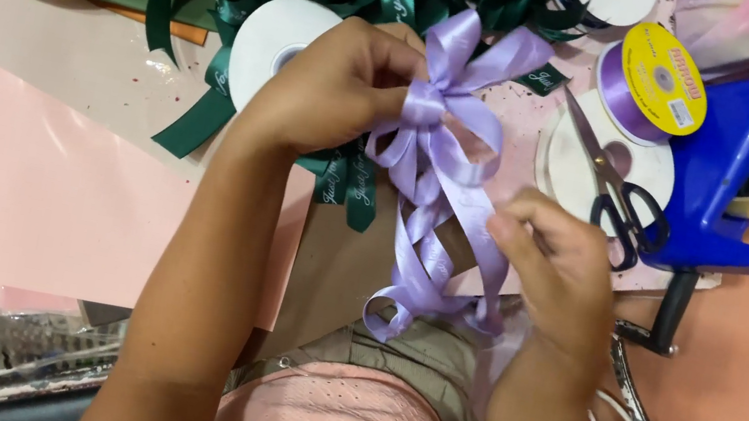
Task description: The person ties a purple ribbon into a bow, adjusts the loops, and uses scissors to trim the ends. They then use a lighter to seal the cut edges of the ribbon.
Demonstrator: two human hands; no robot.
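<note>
The lilac ribbon bow (pixel 447 111) sits above the blue tape dispenser's (pixel 731 169) left side, its knot pinched shut between the fingers of the left hand (pixel 340 83). The right hand (pixel 559 262), lower and nearer the dispenser, is closed on one trailing tail. Just left of the dispenser stands a lilac ribbon spool with a round yellow label (pixel 662 78); black-handled scissors (pixel 622 196) lie below it.

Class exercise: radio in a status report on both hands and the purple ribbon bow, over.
Left hand pinching lilac bow at its knot. Right hand holding a ribbon tail. Scissors and blue tape dispenser lie beside, nothing obstructing.
</note>
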